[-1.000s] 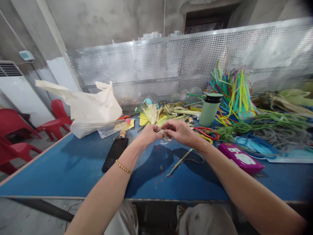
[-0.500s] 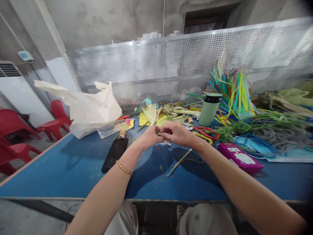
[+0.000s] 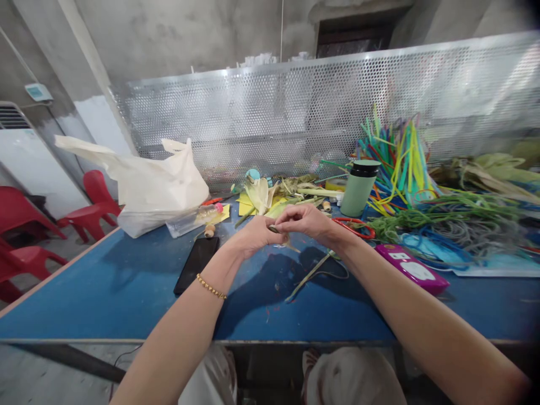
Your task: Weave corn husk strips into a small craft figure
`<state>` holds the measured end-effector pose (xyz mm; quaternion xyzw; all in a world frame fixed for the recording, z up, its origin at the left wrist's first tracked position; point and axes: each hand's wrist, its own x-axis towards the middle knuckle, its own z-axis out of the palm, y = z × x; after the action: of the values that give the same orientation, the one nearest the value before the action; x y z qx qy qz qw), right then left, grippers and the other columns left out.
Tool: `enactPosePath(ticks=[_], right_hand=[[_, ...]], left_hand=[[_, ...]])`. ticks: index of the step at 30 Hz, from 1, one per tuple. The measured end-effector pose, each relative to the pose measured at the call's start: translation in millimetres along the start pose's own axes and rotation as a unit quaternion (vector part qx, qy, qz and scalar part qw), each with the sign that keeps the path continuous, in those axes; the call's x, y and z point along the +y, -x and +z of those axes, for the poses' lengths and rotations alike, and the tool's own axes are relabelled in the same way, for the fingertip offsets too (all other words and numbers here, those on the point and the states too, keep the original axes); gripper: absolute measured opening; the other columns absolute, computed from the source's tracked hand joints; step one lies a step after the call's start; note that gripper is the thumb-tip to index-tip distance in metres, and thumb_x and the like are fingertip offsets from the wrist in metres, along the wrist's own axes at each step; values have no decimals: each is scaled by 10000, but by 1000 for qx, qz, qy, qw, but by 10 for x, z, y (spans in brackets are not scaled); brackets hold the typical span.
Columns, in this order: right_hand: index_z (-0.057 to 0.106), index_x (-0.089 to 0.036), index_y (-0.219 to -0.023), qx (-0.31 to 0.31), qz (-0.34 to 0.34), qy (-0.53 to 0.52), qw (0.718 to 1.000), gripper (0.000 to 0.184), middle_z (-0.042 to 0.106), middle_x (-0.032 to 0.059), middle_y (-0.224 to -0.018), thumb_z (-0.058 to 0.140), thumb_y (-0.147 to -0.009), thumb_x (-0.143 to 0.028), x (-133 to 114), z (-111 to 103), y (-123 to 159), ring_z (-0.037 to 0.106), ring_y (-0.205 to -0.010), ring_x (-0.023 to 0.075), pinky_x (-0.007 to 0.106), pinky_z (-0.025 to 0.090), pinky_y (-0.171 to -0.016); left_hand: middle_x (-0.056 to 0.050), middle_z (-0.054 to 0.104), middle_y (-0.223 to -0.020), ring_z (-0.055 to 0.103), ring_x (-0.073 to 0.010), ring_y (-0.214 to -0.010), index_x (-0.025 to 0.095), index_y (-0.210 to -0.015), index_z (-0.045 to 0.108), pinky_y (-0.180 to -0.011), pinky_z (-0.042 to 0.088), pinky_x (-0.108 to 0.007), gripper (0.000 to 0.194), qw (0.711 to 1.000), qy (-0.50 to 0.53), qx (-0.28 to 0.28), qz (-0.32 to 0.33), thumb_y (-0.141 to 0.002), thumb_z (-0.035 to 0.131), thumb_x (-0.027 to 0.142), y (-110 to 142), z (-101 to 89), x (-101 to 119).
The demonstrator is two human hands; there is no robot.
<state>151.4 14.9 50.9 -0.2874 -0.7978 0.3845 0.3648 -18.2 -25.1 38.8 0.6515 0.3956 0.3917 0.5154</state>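
My left hand (image 3: 255,235) is closed around a small rolled piece of corn husk (image 3: 274,229), dull green at its end. Beside it, my right hand (image 3: 307,223) pinches the same piece with thumb and fingertips. A pale end hangs below the fingers, partly hidden by them. Just beyond the hands lie loose corn husks (image 3: 258,194) on yellow paper. On the blue table (image 3: 139,298), a thin dry strip (image 3: 310,275) lies below my right wrist. Red-handled scissors (image 3: 356,227) are partly covered by my right forearm.
A black phone (image 3: 197,264), a wooden piece (image 3: 209,230), a clear bottle (image 3: 206,212) and a white bag (image 3: 162,185) are at left. Right are a green tumbler (image 3: 359,188), a purple pack (image 3: 411,269), coloured strips (image 3: 405,163) and tangled green cords (image 3: 447,216). A perforated metal panel (image 3: 236,124) stands behind.
My right hand has shifted slightly, its fingers lifting, so more of the rolled husk's green end shows. A pale end now sticks out below the hands. The view has moved a little.
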Motion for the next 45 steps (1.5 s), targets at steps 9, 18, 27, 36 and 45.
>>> enactPosePath(ticks=[9,18,27,36,45], right_hand=[[732,-147,-752,15,33,-74,997,256,705,34,-744,812,-666,-375,20,39,3,603,-684,138,284,471,-666],[691,-142,-734,8,-6,-50,999,243,695,30,-738,775,-712,-369,33,54,-11,592,-656,125,260,454,-628],[640,-158,-811,-18,-42,30,998,242,558,-36,-552,630,-875,-391,-52,62,55,450,-438,81,215,343,-432],[585,-178,-827,-85,-9,42,995,219,567,-37,-580,605,-890,-386,-53,7,77,461,-433,85,210,348,-424],[603,-165,-775,-40,-99,61,992,241,562,-22,-644,625,-877,-382,37,51,30,478,-585,99,216,369,-535]], left_hand=[[40,458,-647,388,-70,-604,144,-684,557,-593,282,-269,172,999,42,-6,19,-578,692,145,-36,-2,-47],[49,452,-632,408,-68,-583,164,-710,522,-541,274,-252,210,995,90,-36,14,-563,657,97,-23,9,-25],[36,529,-632,434,-62,-553,147,-776,592,-536,297,-251,220,991,108,-71,17,-576,656,81,-35,-39,-18],[-21,612,-737,474,-71,-561,130,-850,638,-516,295,-259,260,994,43,-100,-21,-606,728,140,23,-66,43],[41,482,-643,403,-43,-544,134,-716,584,-523,262,-245,259,993,86,-72,-38,-617,809,216,7,-83,35]])
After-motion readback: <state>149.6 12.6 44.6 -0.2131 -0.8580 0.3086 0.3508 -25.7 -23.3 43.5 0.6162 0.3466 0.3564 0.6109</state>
